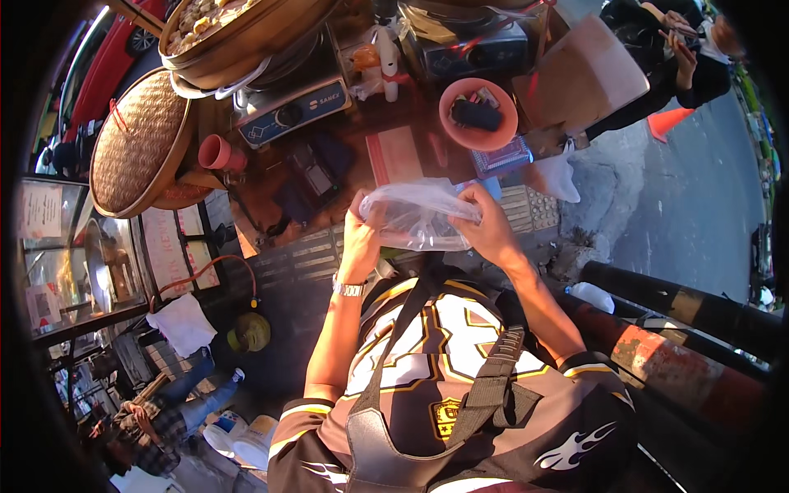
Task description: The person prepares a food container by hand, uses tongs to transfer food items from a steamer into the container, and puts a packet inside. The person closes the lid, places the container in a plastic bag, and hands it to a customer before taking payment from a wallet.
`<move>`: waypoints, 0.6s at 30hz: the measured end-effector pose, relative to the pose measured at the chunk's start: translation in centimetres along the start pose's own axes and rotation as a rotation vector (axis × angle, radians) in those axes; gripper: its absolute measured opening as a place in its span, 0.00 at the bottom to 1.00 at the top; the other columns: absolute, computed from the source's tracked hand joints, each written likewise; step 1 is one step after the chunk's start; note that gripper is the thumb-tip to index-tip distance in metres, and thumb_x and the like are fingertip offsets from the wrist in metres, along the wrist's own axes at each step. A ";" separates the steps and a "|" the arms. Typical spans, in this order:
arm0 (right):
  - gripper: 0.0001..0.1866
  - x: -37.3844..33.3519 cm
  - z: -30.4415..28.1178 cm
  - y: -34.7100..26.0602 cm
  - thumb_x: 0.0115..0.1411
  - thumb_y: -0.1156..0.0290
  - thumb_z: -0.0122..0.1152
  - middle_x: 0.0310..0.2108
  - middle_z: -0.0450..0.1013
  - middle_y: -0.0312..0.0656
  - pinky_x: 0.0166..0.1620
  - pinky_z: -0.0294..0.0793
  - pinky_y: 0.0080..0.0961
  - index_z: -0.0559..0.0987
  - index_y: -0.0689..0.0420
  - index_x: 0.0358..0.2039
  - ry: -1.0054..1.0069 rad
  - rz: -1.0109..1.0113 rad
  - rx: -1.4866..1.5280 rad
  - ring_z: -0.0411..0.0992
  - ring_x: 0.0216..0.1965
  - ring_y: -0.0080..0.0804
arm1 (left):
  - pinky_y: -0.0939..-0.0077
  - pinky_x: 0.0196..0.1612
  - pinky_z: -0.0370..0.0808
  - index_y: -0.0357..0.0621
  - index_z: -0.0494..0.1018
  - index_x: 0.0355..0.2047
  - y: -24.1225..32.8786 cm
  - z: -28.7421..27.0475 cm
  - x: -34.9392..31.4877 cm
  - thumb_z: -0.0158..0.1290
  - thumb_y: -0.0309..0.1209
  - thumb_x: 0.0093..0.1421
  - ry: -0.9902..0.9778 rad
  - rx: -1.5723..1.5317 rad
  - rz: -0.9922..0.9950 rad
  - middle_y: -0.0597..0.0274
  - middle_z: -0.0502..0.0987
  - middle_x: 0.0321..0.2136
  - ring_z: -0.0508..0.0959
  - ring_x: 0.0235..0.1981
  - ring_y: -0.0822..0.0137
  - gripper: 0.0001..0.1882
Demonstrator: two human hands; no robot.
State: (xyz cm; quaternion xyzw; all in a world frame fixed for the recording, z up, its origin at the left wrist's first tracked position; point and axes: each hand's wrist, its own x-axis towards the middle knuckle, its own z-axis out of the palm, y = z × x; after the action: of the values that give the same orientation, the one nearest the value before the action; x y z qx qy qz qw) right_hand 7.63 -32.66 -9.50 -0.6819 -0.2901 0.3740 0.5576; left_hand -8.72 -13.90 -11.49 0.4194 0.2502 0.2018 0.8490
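Pretty crowded stall here. The wooden surface [271, 205] in front of the person is packed: a gas stove [288, 111] with a big bamboo steamer [246, 33] on top, full of pale dumplings [201, 12], and its woven lid [136, 144] leaning off to the left side. Just beside the lid there's a pink plastic cup [215, 153]. Further right sits an orange bowl [478, 115] with some small dark items in it, can't tell what exactly, and a brown cardboard sheet [588, 78] past that. Down on the ground to the left is a green gas cylinder [251, 331] with an orange hose [205, 271] running up from it. Another person [666, 57] in dark clothes stands at the top right by the road.

The clear plastic bag [417, 215] is held up in the air above the near edge of the surface, close to the person's chest. It's thin, crinkly and see-through, and looks empty as far as I can see. It blocks part of the surface behind it.

Left hand [362, 234], watch on the wrist, has its fingers pinching the bag's left edge. Right hand [489, 226] grips the right edge, fingers curled onto the plastic.
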 end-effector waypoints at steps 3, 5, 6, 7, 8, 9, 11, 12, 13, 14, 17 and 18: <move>0.21 1.1 -0.4 0.7 0.55 0.70 0.71 0.45 0.70 0.42 0.47 0.70 0.28 0.73 0.59 0.46 0.014 0.237 -0.031 0.68 0.45 0.29 | 0.76 0.33 0.81 0.41 0.71 0.42 -1.2 0.1 -0.1 0.50 0.34 0.71 0.053 0.027 0.018 0.66 0.75 0.32 0.76 0.32 0.75 0.09; 0.14 0.4 0.7 -1.8 0.56 0.74 0.65 0.43 0.71 0.46 0.50 0.71 0.33 0.76 0.60 0.43 0.169 -0.156 -0.296 0.70 0.45 0.38 | 0.78 0.36 0.78 0.41 0.71 0.43 -1.7 0.0 -0.2 0.48 0.36 0.72 0.105 0.076 0.031 0.69 0.73 0.31 0.71 0.31 0.77 0.11; 0.14 0.2 0.8 -4.4 0.55 0.76 0.63 0.43 0.71 0.48 0.51 0.70 0.35 0.77 0.60 0.43 0.242 -0.349 -0.419 0.70 0.46 0.42 | 0.79 0.38 0.75 0.40 0.71 0.44 -1.7 0.1 -0.1 0.47 0.37 0.73 0.116 0.133 0.057 0.69 0.73 0.33 0.71 0.34 0.77 0.12; 0.15 -0.1 1.1 -6.6 0.53 0.78 0.60 0.43 0.71 0.49 0.53 0.70 0.37 0.77 0.60 0.44 0.310 -0.542 -0.535 0.71 0.47 0.45 | 0.80 0.40 0.72 0.40 0.71 0.45 -1.7 -0.1 -0.3 0.47 0.37 0.73 0.135 0.192 0.081 0.69 0.73 0.34 0.71 0.36 0.77 0.13; 0.14 -0.3 1.0 -7.3 0.50 0.82 0.55 0.41 0.72 0.50 0.51 0.71 0.36 0.78 0.61 0.40 0.257 -0.602 -0.422 0.72 0.46 0.46 | 0.79 0.42 0.71 0.40 0.71 0.46 -1.2 -0.2 -0.7 0.46 0.37 0.73 0.147 0.206 0.018 0.69 0.74 0.36 0.70 0.37 0.77 0.13; 0.11 -0.4 1.5 -8.3 0.49 0.84 0.51 0.34 0.73 0.47 0.47 0.73 0.34 0.78 0.62 0.34 0.184 -0.609 -0.271 0.74 0.41 0.43 | 0.79 0.42 0.71 0.40 0.71 0.46 -0.8 0.0 -0.9 0.46 0.37 0.73 0.151 0.201 0.015 0.69 0.74 0.36 0.70 0.37 0.77 0.13; 0.08 1.1 3.0 -6.6 0.50 0.84 0.50 0.28 0.74 0.44 0.42 0.74 0.34 0.77 0.63 0.28 -0.065 -0.623 -0.124 0.75 0.35 0.43 | 0.80 0.41 0.71 0.40 0.71 0.46 -0.2 0.6 -0.9 0.46 0.37 0.73 0.101 0.181 0.028 0.69 0.74 0.37 0.70 0.37 0.78 0.13; 0.07 1.8 4.2 -5.5 0.50 0.85 0.50 0.27 0.75 0.45 0.40 0.74 0.35 0.76 0.63 0.26 -0.115 -0.509 -0.249 0.74 0.32 0.47 | 0.80 0.42 0.71 0.39 0.71 0.47 -0.3 0.5 -1.0 0.46 0.35 0.73 0.115 0.107 -0.020 0.70 0.74 0.38 0.71 0.39 0.79 0.12; 0.03 3.3 5.2 -2.8 0.52 0.80 0.57 0.29 0.76 0.47 0.41 0.75 0.38 0.76 0.62 0.29 -0.157 -0.471 -0.405 0.74 0.33 0.52 | 0.80 0.42 0.71 0.39 0.71 0.47 -0.6 0.5 -1.1 0.46 0.35 0.73 0.111 0.104 -0.012 0.70 0.74 0.38 0.71 0.39 0.79 0.12; 0.06 3.4 5.9 -0.8 0.52 0.75 0.61 0.30 0.76 0.49 0.42 0.75 0.41 0.77 0.61 0.31 -0.057 -0.519 -0.617 0.74 0.35 0.54 | 0.79 0.42 0.72 0.40 0.71 0.45 -0.8 0.6 -1.3 0.48 0.34 0.71 0.106 0.096 0.049 0.69 0.75 0.37 0.72 0.38 0.78 0.11; 0.17 3.2 6.4 -1.0 0.51 0.66 0.69 0.37 0.75 0.55 0.46 0.74 0.48 0.77 0.61 0.39 -0.069 -0.368 -0.942 0.73 0.42 0.58 | 0.75 0.38 0.74 0.40 0.70 0.42 -1.0 -0.3 -2.2 0.52 0.31 0.66 0.107 0.387 0.142 0.68 0.74 0.34 0.73 0.34 0.74 0.09; 0.24 2.9 6.3 -1.3 0.50 0.62 0.72 0.43 0.74 0.59 0.49 0.72 0.53 0.77 0.61 0.44 -0.169 -0.146 -1.048 0.72 0.48 0.60 | 0.72 0.35 0.75 0.40 0.69 0.40 -1.2 -0.7 -2.7 0.55 0.29 0.63 0.099 0.692 0.146 0.68 0.74 0.32 0.73 0.31 0.71 0.09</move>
State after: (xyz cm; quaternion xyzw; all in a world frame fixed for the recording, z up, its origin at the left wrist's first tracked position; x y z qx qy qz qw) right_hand 3.94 -26.61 -9.39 -0.8145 -0.5286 0.1929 0.1416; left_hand -11.10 -15.65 -12.15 0.6887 0.3140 0.1853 0.6267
